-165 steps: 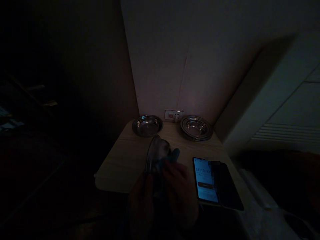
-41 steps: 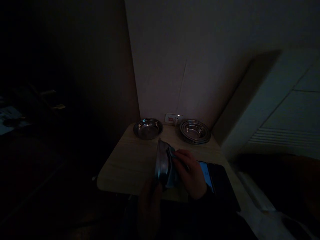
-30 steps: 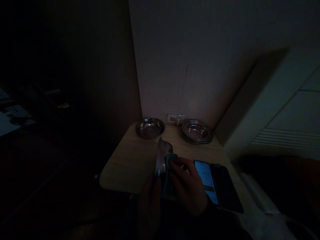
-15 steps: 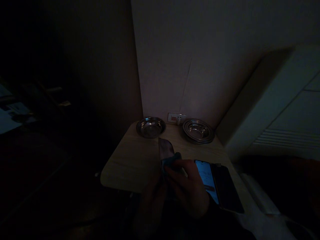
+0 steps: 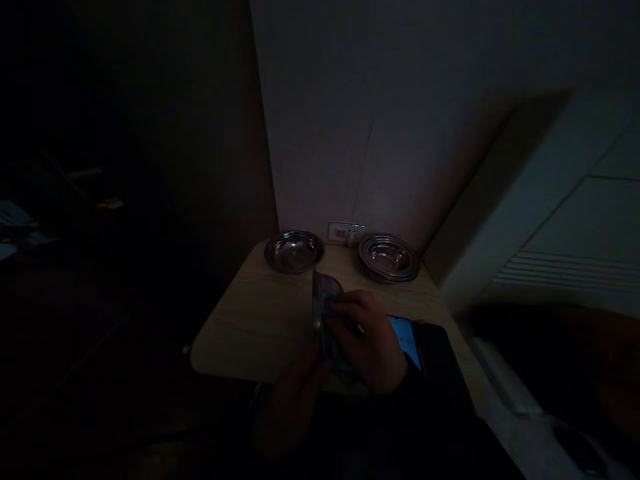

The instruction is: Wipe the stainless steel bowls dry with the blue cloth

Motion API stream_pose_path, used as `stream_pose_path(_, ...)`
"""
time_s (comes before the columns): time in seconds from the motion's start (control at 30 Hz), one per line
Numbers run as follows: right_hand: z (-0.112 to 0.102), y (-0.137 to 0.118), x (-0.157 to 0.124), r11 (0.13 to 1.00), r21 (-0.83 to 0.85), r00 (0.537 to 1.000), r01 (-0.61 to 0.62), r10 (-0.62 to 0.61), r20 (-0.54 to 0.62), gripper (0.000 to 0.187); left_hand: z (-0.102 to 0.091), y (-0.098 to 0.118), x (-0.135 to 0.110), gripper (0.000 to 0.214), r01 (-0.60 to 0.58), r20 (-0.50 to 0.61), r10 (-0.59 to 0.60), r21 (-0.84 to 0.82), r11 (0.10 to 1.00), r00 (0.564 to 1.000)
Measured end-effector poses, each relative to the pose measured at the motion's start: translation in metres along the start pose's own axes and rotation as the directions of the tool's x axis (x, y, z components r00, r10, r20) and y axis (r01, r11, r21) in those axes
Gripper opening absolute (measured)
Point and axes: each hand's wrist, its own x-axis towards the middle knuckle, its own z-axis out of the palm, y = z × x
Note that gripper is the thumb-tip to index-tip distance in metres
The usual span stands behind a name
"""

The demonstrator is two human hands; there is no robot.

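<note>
In the dim head view, a shiny metal dish stands tilted on edge above the table, seen almost side-on. My left hand grips its lower rim, fingers closed. A blue-green cloth is pressed against the dish's right-hand face by my right hand, whose fingers are bent over it. The lower part of the dish is hidden by the hands and darkness. Behind it, a shallow steel bowl lies at the table's back left. A stack of similar steel bowls sits at the back right.
The light wooden table has a rounded left corner and backs onto a wall. A socket with a plug is low on that wall. A lit phone in an open dark case lies beside my right forearm.
My right hand and the cloth have moved up along the dish. The dish has turned, showing more of its rim. The whole view has shifted slightly.
</note>
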Motion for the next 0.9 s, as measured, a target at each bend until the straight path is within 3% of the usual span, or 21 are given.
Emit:
stream_pose_path(0.2,0.001,0.0,-0.004,0.998,0.052,0.999,-0.03,0.028,0.027,0.02,-0.002,-0.001,0.0,0.044,-0.004,0.063,0.003,0.008,1.0,0.998)
stream_pose_path(0.33,0.002,-0.001,-0.003,0.997,0.061,0.998,-0.046,0.047,-0.029,0.015,-0.002,-0.001,0.002,0.042,-0.02,0.045,0.019,0.021,1.0,0.999)
stream_pose_path(0.57,0.005,-0.008,-0.003,0.997,0.054,0.998,-0.055,0.055,0.001,0.016,-0.007,-0.007,0.002,0.041,-0.025,-0.003,0.025,0.052,0.998,1.0)
stream_pose_path(0.8,0.008,-0.008,-0.002,0.999,0.033,0.999,-0.043,0.042,0.009,0.017,-0.009,-0.003,0.002,0.038,-0.081,0.068,0.08,0.01,0.997,0.994)
stream_pose_path(0.9,0.007,-0.004,0.009,0.999,0.011,0.999,-0.035,0.036,-0.039,0.013,-0.006,-0.005,-0.001,0.038,-0.06,0.078,0.057,0.045,0.997,0.995)
